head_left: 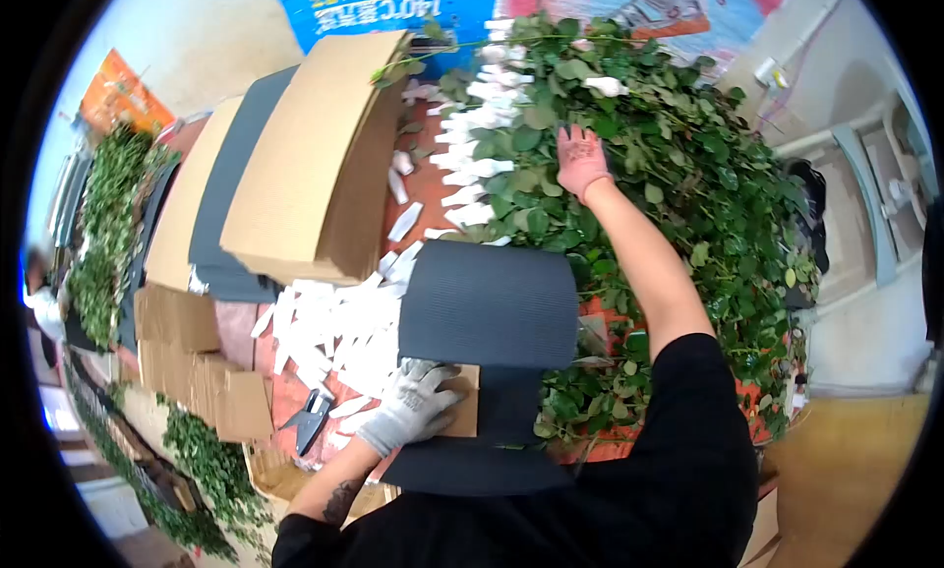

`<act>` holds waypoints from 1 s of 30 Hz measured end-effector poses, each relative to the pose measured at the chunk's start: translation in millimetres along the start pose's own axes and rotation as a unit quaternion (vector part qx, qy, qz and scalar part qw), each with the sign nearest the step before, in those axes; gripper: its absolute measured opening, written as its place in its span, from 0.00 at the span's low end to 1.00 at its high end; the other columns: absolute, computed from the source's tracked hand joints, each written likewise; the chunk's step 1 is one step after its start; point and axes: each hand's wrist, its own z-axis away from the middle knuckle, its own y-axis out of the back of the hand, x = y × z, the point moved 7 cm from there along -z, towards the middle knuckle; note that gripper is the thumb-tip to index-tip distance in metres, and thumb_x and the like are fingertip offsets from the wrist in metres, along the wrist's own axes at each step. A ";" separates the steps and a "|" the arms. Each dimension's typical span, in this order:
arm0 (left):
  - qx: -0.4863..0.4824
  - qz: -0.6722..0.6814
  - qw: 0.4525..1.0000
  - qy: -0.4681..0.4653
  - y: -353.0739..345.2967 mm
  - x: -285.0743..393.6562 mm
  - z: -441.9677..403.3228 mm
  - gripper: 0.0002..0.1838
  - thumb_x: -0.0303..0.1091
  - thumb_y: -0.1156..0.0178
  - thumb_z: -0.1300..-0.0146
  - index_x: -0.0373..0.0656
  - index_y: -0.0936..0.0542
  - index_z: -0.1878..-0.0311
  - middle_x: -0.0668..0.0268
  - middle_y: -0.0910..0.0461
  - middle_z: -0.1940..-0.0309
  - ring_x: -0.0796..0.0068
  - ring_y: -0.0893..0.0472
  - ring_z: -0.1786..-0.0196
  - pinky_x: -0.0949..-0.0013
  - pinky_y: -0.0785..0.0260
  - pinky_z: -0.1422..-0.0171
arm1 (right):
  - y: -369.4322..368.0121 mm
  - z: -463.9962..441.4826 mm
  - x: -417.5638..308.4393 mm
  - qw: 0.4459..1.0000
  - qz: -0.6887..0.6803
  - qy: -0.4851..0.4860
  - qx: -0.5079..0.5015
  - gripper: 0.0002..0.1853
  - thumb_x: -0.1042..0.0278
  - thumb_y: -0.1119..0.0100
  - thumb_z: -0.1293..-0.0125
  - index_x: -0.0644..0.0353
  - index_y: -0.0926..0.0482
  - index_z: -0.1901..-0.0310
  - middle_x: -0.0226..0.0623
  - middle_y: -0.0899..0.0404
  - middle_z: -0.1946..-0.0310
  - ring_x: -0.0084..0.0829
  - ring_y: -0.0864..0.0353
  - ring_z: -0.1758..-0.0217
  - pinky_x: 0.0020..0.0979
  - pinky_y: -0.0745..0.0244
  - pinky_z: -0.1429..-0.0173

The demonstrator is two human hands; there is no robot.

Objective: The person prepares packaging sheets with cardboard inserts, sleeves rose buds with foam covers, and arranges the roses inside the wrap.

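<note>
Here's the right hand [582, 160] in its pink glove, arm stretched forward, palm down, fingers part-open on the leafy stems [678, 214]; whether it has hold of one, I can't tell. Down at the near edge, the left hand [413, 403], gloved in grey, lies with fingers loosely spread over a brown cardboard piece [468, 411], pressing no visible grip around it. Just beyond those fingers, a dark ribbed sheet [489, 302] bows upward. The stems fill the right side of the table, their white-wrapped heads [482, 160] lined up leftward. White sleeves [334, 322] scatter left of the sheet, a black tool [313, 422] near them, and behind stands a tall cardboard stack [305, 155].
</note>
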 end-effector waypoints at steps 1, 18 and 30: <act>0.000 0.001 1.000 -0.019 -0.7 1.9 -2.5 0.19 0.42 0.35 0.53 0.53 0.19 0.55 0.62 0.30 0.43 0.56 0.36 0.37 0.49 0.43 0.36 | -2.7 -1.6 2.7 1.000 0.022 0.006 0.007 0.25 0.66 0.53 0.43 0.59 0.31 0.42 0.47 0.31 0.48 0.46 0.31 0.45 0.44 0.35 0.43; 0.014 0.012 1.000 0.008 6.1 5.1 -4.4 0.20 0.38 0.32 0.57 0.52 0.19 0.56 0.60 0.30 0.45 0.54 0.34 0.39 0.51 0.42 0.37 | 28.0 -9.1 39.2 0.999 -0.031 0.004 0.030 0.18 0.70 0.53 0.40 0.53 0.26 0.47 0.38 0.24 0.51 0.34 0.22 0.50 0.30 0.29 0.47; -0.182 0.285 0.941 0.026 71.2 21.6 2.2 0.13 0.38 0.39 0.40 0.40 0.20 0.56 0.60 0.20 0.54 0.65 0.22 0.48 0.65 0.30 0.44 | 73.1 -81.4 117.9 0.993 -0.027 0.042 0.107 0.34 0.55 0.42 0.47 0.58 0.35 0.38 0.45 0.31 0.40 0.41 0.32 0.37 0.38 0.40 0.32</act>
